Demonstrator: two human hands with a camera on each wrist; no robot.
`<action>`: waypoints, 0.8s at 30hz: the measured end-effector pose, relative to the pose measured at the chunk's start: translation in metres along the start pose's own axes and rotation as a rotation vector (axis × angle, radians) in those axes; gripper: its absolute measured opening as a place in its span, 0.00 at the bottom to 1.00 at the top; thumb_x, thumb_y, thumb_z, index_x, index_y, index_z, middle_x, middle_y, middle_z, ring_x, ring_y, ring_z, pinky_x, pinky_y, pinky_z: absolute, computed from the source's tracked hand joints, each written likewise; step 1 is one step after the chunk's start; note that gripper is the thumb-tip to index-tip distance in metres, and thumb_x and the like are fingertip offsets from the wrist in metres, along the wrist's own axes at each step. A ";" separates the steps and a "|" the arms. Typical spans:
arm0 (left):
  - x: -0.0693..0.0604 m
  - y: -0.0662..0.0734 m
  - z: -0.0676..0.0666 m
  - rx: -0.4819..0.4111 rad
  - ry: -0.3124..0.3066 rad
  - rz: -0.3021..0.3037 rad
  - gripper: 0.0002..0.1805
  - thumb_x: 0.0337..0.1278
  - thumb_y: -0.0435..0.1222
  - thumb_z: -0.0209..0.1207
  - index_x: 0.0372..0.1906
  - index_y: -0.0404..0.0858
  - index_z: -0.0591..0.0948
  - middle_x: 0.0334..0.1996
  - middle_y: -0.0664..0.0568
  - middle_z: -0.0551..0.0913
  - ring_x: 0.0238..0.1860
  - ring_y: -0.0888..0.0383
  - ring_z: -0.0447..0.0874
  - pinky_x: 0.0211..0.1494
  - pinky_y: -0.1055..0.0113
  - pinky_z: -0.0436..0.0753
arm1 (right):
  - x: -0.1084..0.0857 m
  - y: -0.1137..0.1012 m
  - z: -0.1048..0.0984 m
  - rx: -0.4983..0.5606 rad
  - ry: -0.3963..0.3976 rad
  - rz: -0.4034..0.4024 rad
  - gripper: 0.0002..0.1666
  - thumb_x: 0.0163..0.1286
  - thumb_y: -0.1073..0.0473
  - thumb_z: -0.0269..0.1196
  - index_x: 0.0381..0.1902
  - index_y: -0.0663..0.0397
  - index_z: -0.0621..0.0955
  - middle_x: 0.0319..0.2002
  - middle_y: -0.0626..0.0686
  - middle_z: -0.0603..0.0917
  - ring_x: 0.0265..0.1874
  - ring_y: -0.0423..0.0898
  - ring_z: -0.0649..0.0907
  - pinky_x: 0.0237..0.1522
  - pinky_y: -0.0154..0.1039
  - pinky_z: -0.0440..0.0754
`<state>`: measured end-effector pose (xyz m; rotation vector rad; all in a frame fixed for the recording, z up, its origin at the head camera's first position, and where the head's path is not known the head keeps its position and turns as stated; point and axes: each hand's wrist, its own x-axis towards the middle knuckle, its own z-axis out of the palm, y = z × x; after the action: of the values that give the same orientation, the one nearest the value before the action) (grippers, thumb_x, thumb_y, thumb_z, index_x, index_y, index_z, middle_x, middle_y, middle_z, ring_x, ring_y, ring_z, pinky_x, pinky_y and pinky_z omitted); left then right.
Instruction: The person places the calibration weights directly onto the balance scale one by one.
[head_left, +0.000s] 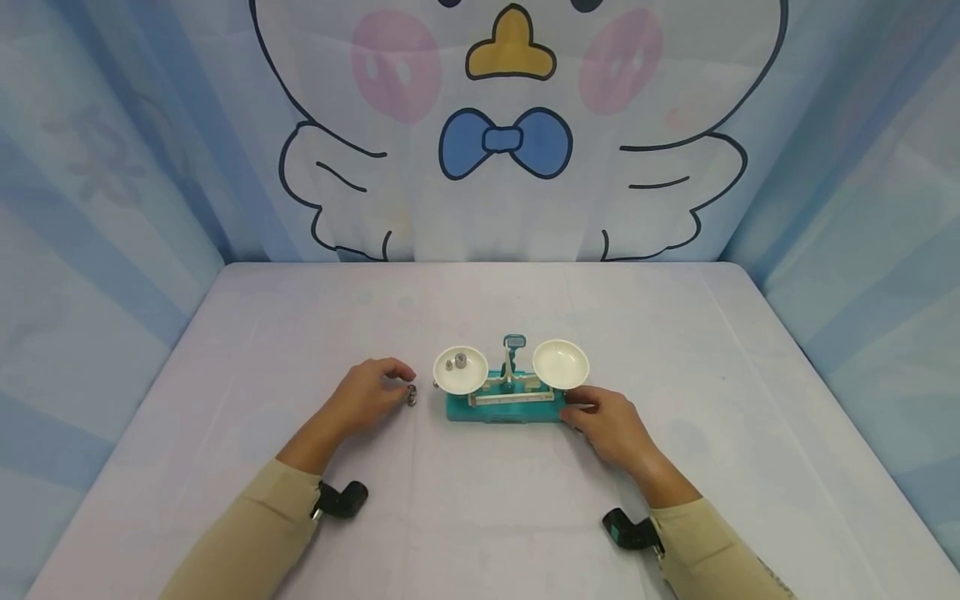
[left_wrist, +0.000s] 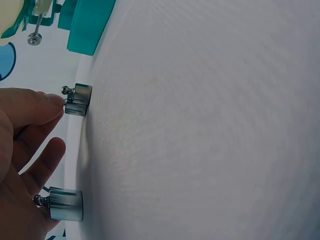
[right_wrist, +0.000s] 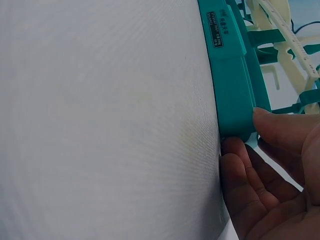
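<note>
The left hand (head_left: pixel 367 396) is almost closed, thumb and finger seeming to pinch the knob of a small metal weight (left_wrist: pixel 76 109) on the surface (head_left: pixel 480 517). A second weight (left_wrist: pixel 83 93) stands right beside it. The green balance (head_left: pixel 506 412) sits at that hand's 3 o'clock. The right hand (head_left: pixel 611 427), at the balance's 4 o'clock, grips its corner. Two little weights (head_left: pixel 461 360) lie in its 10 o'clock pan (head_left: pixel 462 384). Picking up a weight seems the step; lifting it needs a firm pinch.

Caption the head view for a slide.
Left hand at small silver metal weights, right hand gripping a teal plastic balance scale with two round white pans.
</note>
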<state>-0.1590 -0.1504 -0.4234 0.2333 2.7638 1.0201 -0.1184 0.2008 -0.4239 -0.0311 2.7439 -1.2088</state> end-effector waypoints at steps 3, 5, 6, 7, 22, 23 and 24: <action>0.003 -0.002 0.001 0.013 -0.017 0.017 0.13 0.61 0.30 0.60 0.50 0.38 0.84 0.52 0.46 0.83 0.63 0.42 0.74 0.66 0.45 0.69 | -0.001 0.000 0.000 0.006 -0.002 -0.003 0.21 0.69 0.60 0.64 0.57 0.65 0.81 0.54 0.61 0.84 0.51 0.58 0.84 0.46 0.49 0.84; 0.004 -0.003 0.002 0.027 -0.024 0.033 0.13 0.61 0.29 0.59 0.49 0.38 0.85 0.51 0.46 0.84 0.62 0.42 0.75 0.66 0.45 0.70 | -0.001 0.000 0.000 0.009 -0.003 -0.006 0.21 0.69 0.60 0.64 0.57 0.65 0.81 0.54 0.61 0.84 0.51 0.57 0.84 0.46 0.49 0.84; 0.004 -0.003 0.002 0.033 -0.026 0.039 0.13 0.61 0.29 0.59 0.49 0.38 0.85 0.50 0.46 0.84 0.62 0.42 0.75 0.65 0.46 0.71 | -0.001 0.000 0.000 0.010 -0.003 -0.005 0.21 0.69 0.60 0.64 0.57 0.65 0.81 0.54 0.61 0.84 0.51 0.57 0.84 0.46 0.48 0.84; 0.004 -0.003 0.002 0.039 -0.027 0.043 0.13 0.61 0.28 0.59 0.49 0.38 0.85 0.50 0.46 0.84 0.61 0.42 0.75 0.65 0.46 0.71 | -0.001 0.000 0.000 0.010 -0.004 -0.005 0.21 0.69 0.60 0.63 0.57 0.65 0.81 0.54 0.61 0.84 0.51 0.57 0.84 0.46 0.48 0.84; 0.005 0.001 0.006 0.100 0.025 0.015 0.12 0.59 0.29 0.61 0.48 0.38 0.86 0.45 0.49 0.86 0.57 0.44 0.80 0.60 0.47 0.75 | 0.000 0.001 0.000 0.013 -0.012 0.000 0.22 0.69 0.60 0.63 0.58 0.65 0.81 0.55 0.61 0.83 0.52 0.57 0.84 0.47 0.49 0.84; 0.005 0.001 0.007 0.105 0.026 0.018 0.12 0.60 0.29 0.61 0.48 0.39 0.86 0.45 0.49 0.86 0.57 0.44 0.80 0.60 0.47 0.75 | 0.000 0.000 0.000 0.013 -0.010 -0.001 0.22 0.69 0.60 0.63 0.58 0.65 0.81 0.55 0.61 0.83 0.52 0.58 0.84 0.46 0.49 0.84; 0.006 0.001 0.007 0.108 0.027 0.017 0.12 0.60 0.29 0.62 0.48 0.39 0.86 0.45 0.50 0.86 0.56 0.44 0.80 0.60 0.48 0.76 | 0.000 0.000 0.000 0.012 -0.009 -0.003 0.22 0.69 0.60 0.63 0.58 0.65 0.81 0.54 0.62 0.84 0.51 0.58 0.84 0.46 0.49 0.84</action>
<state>-0.1629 -0.1440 -0.4284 0.2611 2.8495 0.8856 -0.1180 0.2011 -0.4237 -0.0390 2.7296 -1.2230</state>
